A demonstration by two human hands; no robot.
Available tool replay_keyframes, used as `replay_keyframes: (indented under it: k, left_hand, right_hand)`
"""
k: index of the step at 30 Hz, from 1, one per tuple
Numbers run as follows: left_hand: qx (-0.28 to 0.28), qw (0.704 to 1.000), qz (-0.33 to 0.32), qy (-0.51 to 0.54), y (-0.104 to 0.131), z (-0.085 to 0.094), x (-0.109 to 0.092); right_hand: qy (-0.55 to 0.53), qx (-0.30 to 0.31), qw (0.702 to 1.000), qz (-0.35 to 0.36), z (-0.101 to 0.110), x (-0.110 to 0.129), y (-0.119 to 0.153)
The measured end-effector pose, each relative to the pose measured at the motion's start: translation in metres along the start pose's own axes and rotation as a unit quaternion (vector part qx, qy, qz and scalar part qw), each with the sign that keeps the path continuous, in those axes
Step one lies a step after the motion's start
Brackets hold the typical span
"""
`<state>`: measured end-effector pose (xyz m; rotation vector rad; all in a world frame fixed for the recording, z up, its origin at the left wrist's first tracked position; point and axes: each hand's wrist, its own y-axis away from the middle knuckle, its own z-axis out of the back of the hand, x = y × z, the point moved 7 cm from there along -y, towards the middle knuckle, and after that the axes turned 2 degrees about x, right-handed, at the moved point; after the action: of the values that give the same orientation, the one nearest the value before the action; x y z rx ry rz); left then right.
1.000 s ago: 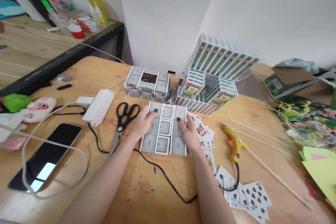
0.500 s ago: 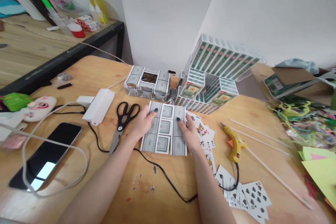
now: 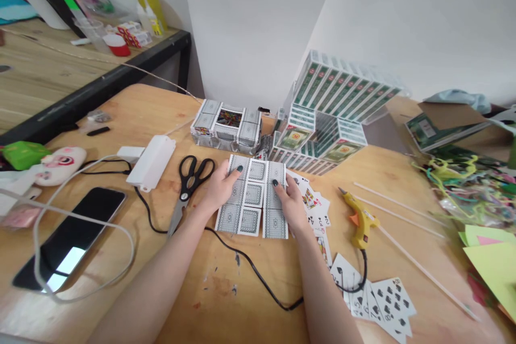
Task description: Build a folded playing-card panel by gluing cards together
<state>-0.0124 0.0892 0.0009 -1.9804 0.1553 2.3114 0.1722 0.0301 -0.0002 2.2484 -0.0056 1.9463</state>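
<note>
Nothing has moved: both hands' fingers [image 3: 237, 170] press the card panel [image 3: 253, 197].

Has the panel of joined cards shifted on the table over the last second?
No. The card panel lies in the same spot beside the scissors, with the left hand and right hand pressing on its sides as before.

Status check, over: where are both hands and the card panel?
Left hand and right hand pressing card panel flat on table. Scissors left; glue gun right. Black cable under panel's near edge.
</note>
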Motion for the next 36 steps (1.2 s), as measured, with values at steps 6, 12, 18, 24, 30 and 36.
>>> replay_keyframes:
  k: [6,12,18,24,30,36]
  left_hand:
    - [0.000,1.000,-0.002,0.011,-0.0012,-0.0003,0.0013]
    - [-0.003,1.000,-0.005,0.019,-0.0014,-0.0003,0.0032]
    - [-0.006,1.000,0.001,0.013,-0.0011,-0.0001,0.0046]
    - [-0.006,1.000,0.006,0.030,-0.0022,-0.0001,0.0098]
    - [-0.011,1.000,0.003,0.018,-0.0007,0.0003,0.0052]
    - [-0.018,1.000,-0.006,-0.011,0.0002,0.0005,0.0024]
  right_hand:
    - [0.029,0.002,0.999,0.017,-0.0009,0.0028,0.0001]
    - [0.044,0.010,0.999,0.020,-0.0021,0.0047,0.0007]
    - [0.038,0.013,0.999,0.011,-0.0030,0.0040,0.0001]
    - [0.069,-0.003,0.997,0.046,-0.0027,0.0078,-0.0009]
    - [0.062,0.005,0.997,0.042,-0.0037,0.0069,-0.0006]
    - [0.044,0.010,0.998,0.039,-0.0048,0.0060,-0.0014]
